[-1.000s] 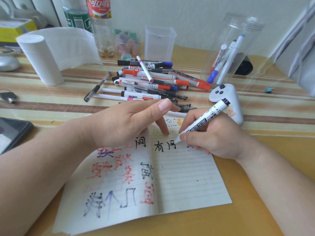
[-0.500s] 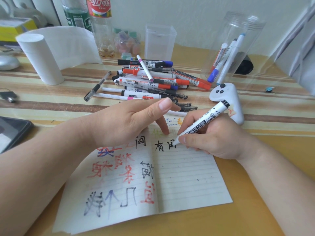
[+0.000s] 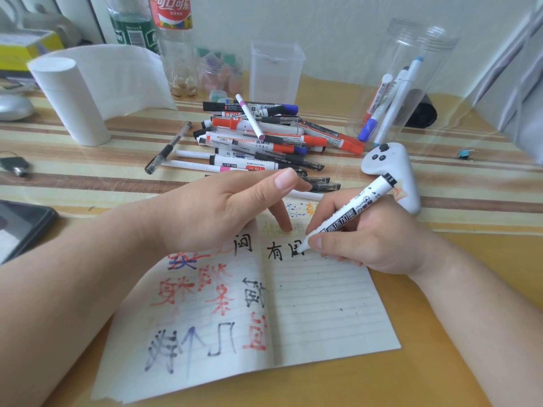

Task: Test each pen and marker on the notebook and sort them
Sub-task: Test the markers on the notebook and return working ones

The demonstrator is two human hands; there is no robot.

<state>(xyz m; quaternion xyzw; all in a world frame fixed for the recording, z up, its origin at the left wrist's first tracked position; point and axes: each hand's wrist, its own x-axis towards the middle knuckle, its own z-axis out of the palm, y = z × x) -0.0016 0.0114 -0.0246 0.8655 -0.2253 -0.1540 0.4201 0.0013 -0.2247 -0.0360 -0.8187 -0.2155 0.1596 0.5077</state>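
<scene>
Right now my right hand (image 3: 379, 239) pinches the smooth white marker (image 3: 346, 214) low on its barrel, long axis slanting from the tip on the lined right page of the notebook (image 3: 323, 312) up toward the far right corner of the desk (image 3: 440, 362). My left hand (image 3: 211, 212) lies loose, one fingertip (image 3: 282, 226) pressing the thin paper by the fold. The clear jar (image 3: 411, 69) stands far right, nearer the gripping hand, I judge.

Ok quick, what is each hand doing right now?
Left hand: open, one fingertip pressing down on the notebook.
Right hand: closed round the white marker, its tip on the page.
</scene>
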